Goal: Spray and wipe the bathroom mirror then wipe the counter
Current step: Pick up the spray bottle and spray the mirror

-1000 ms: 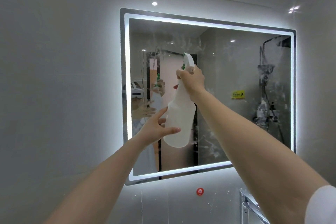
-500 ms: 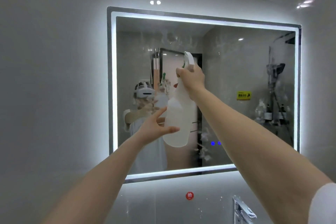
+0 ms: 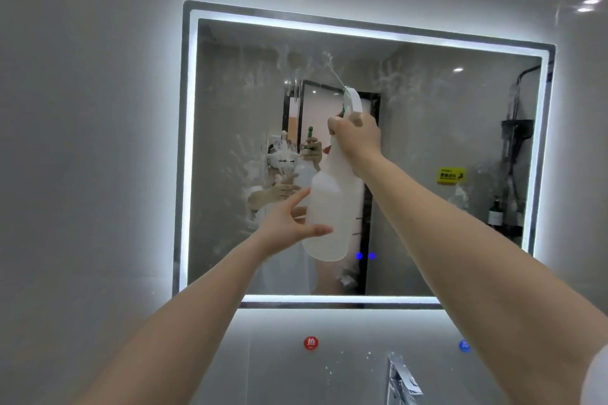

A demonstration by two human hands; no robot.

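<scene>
- The right hand (image 3: pixel 357 138) is curled tight round the neck of the spray bottle (image 3: pixel 332 207), just under its white spray head (image 3: pixel 352 102). From behind I cannot tell which finger sits on the trigger.
- The left hand (image 3: pixel 289 220) is spread against the bottle's lower body. Its thumb lies straight across the front, its forefinger points up along the left side, and the other fingers are hidden behind the plastic.
- The bottle is cloudy white and is held up at arm's length in front of the mirror (image 3: pixel 427 141), tilted so the head leans up and to the right. A bit of green shows at the nozzle.
- A thin stream (image 3: pixel 333 71) runs from the nozzle up to the glass, ending in a small splash near the top.
- The mirror hangs on a grey tiled wall (image 3: pixel 82 141) and has a lit white band all round its edge. White splashes of foam (image 3: pixel 283 154) mark the glass on the left, with fainter ones higher up and to the right.
- On the glass are two small blue lights (image 3: pixel 365 255) just right of the bottle's base, and a yellow sticker (image 3: pixel 451 175) further right.
- Below the mirror the wall carries a round red sticker (image 3: pixel 311 342) and a round blue sticker (image 3: pixel 464 346). The top of a chrome tap (image 3: pixel 403 381) shows between them at the bottom edge, with white specks on the wall beside it.
</scene>
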